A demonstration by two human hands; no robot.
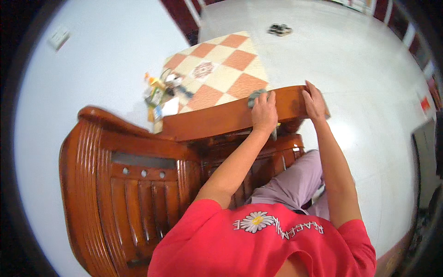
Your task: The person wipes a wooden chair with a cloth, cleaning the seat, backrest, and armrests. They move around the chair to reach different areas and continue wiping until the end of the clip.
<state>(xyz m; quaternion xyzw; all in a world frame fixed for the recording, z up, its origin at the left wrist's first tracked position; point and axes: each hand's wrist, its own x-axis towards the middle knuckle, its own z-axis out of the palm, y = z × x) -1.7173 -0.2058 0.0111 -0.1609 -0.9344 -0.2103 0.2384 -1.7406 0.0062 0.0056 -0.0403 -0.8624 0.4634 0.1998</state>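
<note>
A wooden bench with a glossy red-brown finish [143, 184] stands in front of me, its slatted back to the left. Across the broad curved armrest [207, 121] I reach with both arms. My left hand [265, 113] is closed on a grey-green cloth [255, 98], pressed to the armrest's top near its far edge. My right hand [315, 102] rests against the armrest's right end, its fingers stretched along the edge and partly hidden.
Beyond the armrest is a surface with orange and cream checks [221, 69]. Blurred bottles and small items [159, 94] crowd its left side by the pale wall [106, 60]. Dark shoes [279, 30] lie on the light floor [323, 51] farther off.
</note>
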